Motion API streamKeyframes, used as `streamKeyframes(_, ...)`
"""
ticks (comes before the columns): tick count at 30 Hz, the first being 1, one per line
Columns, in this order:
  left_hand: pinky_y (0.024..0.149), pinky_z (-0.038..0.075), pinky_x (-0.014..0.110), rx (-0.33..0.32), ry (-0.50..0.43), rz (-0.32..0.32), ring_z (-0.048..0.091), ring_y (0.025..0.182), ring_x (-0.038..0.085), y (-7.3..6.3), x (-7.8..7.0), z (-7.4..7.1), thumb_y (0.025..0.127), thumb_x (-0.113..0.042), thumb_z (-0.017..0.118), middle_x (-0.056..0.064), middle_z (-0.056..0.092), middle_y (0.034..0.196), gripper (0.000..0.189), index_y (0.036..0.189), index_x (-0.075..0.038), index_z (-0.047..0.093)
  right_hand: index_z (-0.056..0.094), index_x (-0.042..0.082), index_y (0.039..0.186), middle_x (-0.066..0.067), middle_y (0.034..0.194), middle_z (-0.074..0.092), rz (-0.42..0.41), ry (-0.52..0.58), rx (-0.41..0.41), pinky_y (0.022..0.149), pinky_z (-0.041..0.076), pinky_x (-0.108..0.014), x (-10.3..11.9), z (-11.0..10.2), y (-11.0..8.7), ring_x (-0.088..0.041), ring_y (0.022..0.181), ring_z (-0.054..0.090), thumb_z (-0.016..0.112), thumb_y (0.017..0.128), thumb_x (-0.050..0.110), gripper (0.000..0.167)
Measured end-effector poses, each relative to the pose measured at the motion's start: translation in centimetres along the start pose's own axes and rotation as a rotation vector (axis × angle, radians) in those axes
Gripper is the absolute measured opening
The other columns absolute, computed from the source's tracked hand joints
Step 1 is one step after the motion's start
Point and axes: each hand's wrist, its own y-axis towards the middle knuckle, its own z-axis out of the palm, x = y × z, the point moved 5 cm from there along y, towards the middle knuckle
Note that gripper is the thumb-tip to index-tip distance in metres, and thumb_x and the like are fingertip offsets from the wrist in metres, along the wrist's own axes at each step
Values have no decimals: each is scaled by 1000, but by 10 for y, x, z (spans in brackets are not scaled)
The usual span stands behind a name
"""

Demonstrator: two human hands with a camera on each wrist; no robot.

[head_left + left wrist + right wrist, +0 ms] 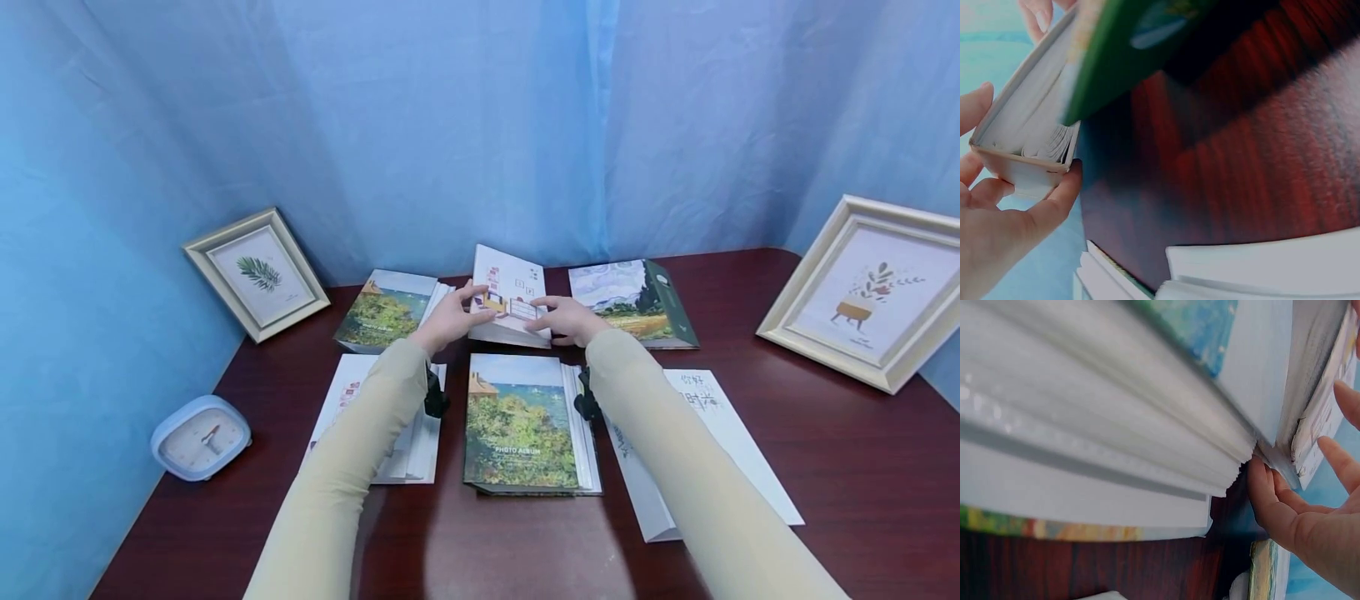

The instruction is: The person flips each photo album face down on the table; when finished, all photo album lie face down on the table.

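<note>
A white photo album (512,273) with small drawings on its cover lies at the back middle of the table, tilted up a little. My left hand (452,318) grips its left side; in the left wrist view, the fingers (1060,197) wrap the spine. On the right side, my right hand (573,320) holds the album with fingers (1266,494) at the page edge and others over the cover. Directly in front lies a landscape-cover photo album (521,417), its page edges (1097,419) large in the right wrist view.
Another landscape album (386,312) lies back left and a green-spined one (637,304) back right. White albums lie under the left forearm (341,400) and right forearm (738,450). Picture frames stand left (262,275) and right (862,292); a blue clock (201,437) sits front left.
</note>
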Motion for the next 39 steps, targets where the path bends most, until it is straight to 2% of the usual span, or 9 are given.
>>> streamKeyframes(7,102,43,38,-7,19,11,38,136,29,-5,-10,-4,94,-19,60,7,9,160,56,145,-11,39,27,16,150,-15,157,15,11,18,0,108,32,-53,1,5,3,-38,142,21,61,93,20,67)
streamKeyframes(10,100,44,39,-17,3,19,43,131,29,-8,-13,-7,95,-19,59,7,10,160,55,145,-11,39,27,16,150,-15,157,14,5,15,4,108,32,-54,1,8,4,-38,141,21,62,92,23,68)
streamKeyframes(16,100,45,41,-28,-8,37,43,131,29,-13,-19,-11,96,-20,57,4,14,159,54,146,-13,39,25,16,150,-16,157,14,-4,12,8,108,32,-55,2,12,5,-39,141,23,61,93,26,68)
streamKeyframes(22,102,42,43,3,-11,42,37,136,30,-14,-27,-12,98,-24,54,4,12,160,53,147,-13,37,25,16,150,-18,155,18,-20,-11,11,107,34,-53,5,12,6,-37,139,29,60,94,26,67)
streamKeyframes(28,107,38,41,-12,14,71,33,138,31,-15,-37,-18,98,-24,52,5,13,159,51,146,-12,38,16,17,153,-19,157,10,-45,2,65,108,32,-53,17,16,-2,-41,138,27,56,96,24,69)
streamKeyframes(33,108,36,43,-12,58,45,29,141,30,-18,-42,-22,98,-25,52,4,15,159,50,145,-14,40,12,16,154,-21,157,8,-70,62,114,111,27,-54,19,20,-3,-42,139,25,53,97,20,70)
streamKeyframes(39,107,37,45,-33,113,33,33,139,29,-22,-54,-28,98,-24,53,10,34,152,49,144,-14,41,11,21,154,-18,155,14,-93,96,108,110,31,-52,13,26,8,-40,137,30,55,97,23,72)
